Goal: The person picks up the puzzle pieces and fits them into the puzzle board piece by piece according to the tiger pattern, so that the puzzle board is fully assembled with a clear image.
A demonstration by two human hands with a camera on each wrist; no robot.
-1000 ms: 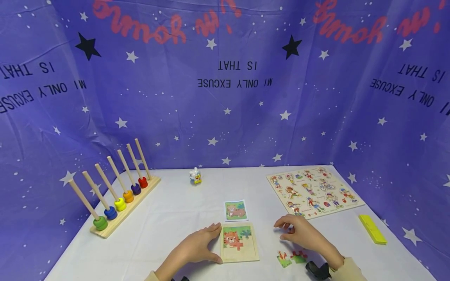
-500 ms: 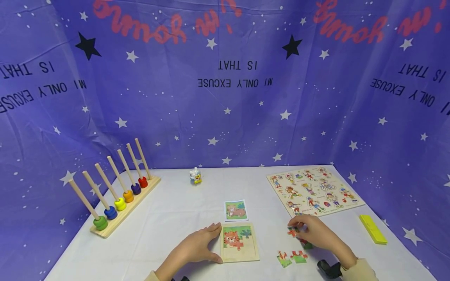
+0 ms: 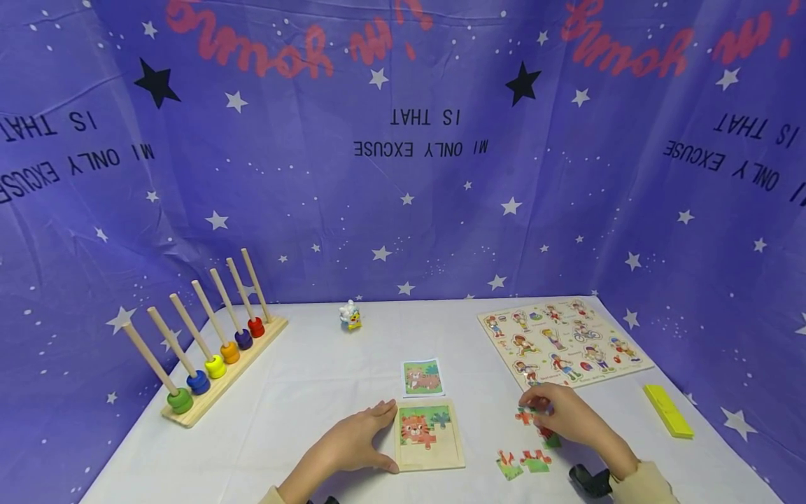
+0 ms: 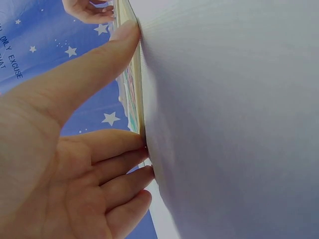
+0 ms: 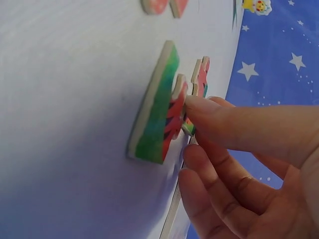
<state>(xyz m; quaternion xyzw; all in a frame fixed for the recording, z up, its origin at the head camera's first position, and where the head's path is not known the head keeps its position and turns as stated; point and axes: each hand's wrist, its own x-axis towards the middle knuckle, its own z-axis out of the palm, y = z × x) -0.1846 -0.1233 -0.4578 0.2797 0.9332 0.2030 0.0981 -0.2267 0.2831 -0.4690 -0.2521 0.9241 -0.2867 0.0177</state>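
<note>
My left hand (image 3: 362,437) rests at the left edge of a small wooden jigsaw board (image 3: 447,458), its thumb and fingertips touching that side. Part of a tiger picture fills the board's upper left. At the right, my right hand (image 3: 567,416) pinches a red and green puzzle piece (image 5: 200,77) between thumb and index finger, low over the table. Another puzzle piece (image 5: 154,114), green and red, lies just in front of the thumb in the right wrist view. Two more loose pieces lie nearer the front, one a green and red piece (image 3: 508,464).
A tiger picture card (image 3: 423,378) lies behind the board. A peg stacker (image 3: 220,371) with coloured rings stands at left, and a small toy figure (image 3: 350,316) at the back. A wooden sports puzzle (image 3: 567,343) and a yellow box (image 3: 667,411) lie at right.
My right hand has moved right, uncovering a piece, and its fingers have closed at that piece. Over the last half second it has hardly shifted. The left hand and board have stayed put.
</note>
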